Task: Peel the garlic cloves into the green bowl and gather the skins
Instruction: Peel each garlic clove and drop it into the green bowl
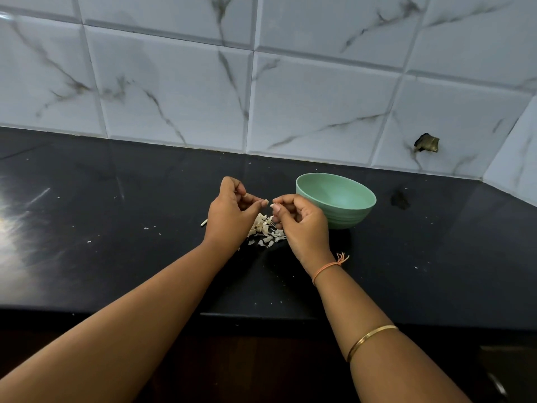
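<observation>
The green bowl (347, 219) stands upright on the black countertop (139, 257), mouth facing up, just right of the right hand (300, 223) and partly covered by it at its near-left side.

The garlic skins (266, 232) lie in a loose pile on the countertop, directly below the gap between the two hands. The pile is partly hidden by both hands. Its visible part spreads more from left to right than from front to back, and single flakes point in mixed directions.

A pale sliver (204, 222) lies apart from the pile, just left of the left hand (231, 213). Its long axis runs diagonally, from near-left to far-right.

Both hands are held above the pile with the backs turned toward the camera.
- Left hand: the fingers are curled and the thumb and forefinger tips (263, 202) are directed right, toward the other hand.
- Right hand: the fingers are curled and the forefinger tip (276, 200) is directed left.

The two sets of fingertips are close together but apart. Whether a clove or a skin is pinched in either hand cannot be determined.

An orange thread band (325, 269) is worn on the right wrist, and a gold bangle (372, 335) on the right forearm. A marble-patterned tiled wall (174, 97) rises behind the countertop.
</observation>
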A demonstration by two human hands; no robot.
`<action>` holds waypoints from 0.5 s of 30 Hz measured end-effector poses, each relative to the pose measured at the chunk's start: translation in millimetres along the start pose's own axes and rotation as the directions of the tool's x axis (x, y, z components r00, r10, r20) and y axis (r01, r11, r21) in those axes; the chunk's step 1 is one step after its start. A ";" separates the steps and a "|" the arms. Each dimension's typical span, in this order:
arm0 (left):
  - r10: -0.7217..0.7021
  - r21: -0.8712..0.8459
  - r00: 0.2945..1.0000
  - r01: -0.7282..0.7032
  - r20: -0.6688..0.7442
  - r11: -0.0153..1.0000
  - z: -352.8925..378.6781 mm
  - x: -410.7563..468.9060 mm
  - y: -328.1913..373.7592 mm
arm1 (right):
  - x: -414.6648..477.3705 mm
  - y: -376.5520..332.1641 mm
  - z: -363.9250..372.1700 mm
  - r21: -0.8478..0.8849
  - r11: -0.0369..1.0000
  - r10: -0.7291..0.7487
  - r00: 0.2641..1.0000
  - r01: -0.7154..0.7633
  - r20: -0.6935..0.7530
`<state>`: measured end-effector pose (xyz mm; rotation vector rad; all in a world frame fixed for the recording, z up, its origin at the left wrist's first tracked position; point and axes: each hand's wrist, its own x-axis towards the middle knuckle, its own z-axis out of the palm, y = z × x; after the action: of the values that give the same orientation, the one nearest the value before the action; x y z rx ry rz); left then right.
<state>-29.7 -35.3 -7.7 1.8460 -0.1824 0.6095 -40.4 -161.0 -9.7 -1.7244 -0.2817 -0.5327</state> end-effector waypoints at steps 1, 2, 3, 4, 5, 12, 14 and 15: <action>-0.007 -0.002 1.000 0.007 -0.012 1.000 -0.3 0.6 -0.2 | -0.2 -0.2 1.3 -0.015 1.000 -0.016 1.000 0.016 -0.019; -0.019 -0.009 0.999 0.019 -0.026 1.000 -0.7 1.2 -1.1 | 0.3 -0.5 2.4 -0.033 0.999 -0.034 0.999 0.033 -0.039; -0.037 -0.024 0.999 0.036 -0.040 0.999 -1.4 1.7 -1.9 | 0.9 -1.7 3.4 -0.052 0.997 -0.059 0.997 0.056 -0.059; -0.057 -0.044 0.997 0.055 -0.054 0.998 -2.0 2.5 -3.0 | 2.3 -3.4 3.8 -0.074 0.994 -0.088 0.993 0.083 -0.078; -0.079 -0.065 0.995 0.075 -0.066 0.995 -2.4 3.2 -3.7 | 4.4 -6.1 3.6 -0.092 0.990 -0.120 0.988 0.111 -0.100; -0.142 -0.151 0.985 0.127 -0.096 0.980 -5.3 4.1 -4.3 | 36.2 -25.2 -15.0 -0.281 0.941 -0.265 0.924 0.187 -0.274; -0.156 -0.152 0.981 0.138 -0.113 0.979 -6.1 4.4 -4.3 | 45.1 -27.2 -22.9 -0.362 0.925 -0.226 0.932 0.114 -0.283; -0.162 -0.150 0.979 0.144 -0.121 0.978 -6.4 4.6 -4.4 | 48.5 -27.0 -26.9 -0.417 0.907 -0.195 0.941 0.064 -0.278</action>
<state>-25.9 -27.0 -7.6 1.6603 0.0058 0.5937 -16.3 -185.9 41.3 -1.9890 -0.0585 -1.0112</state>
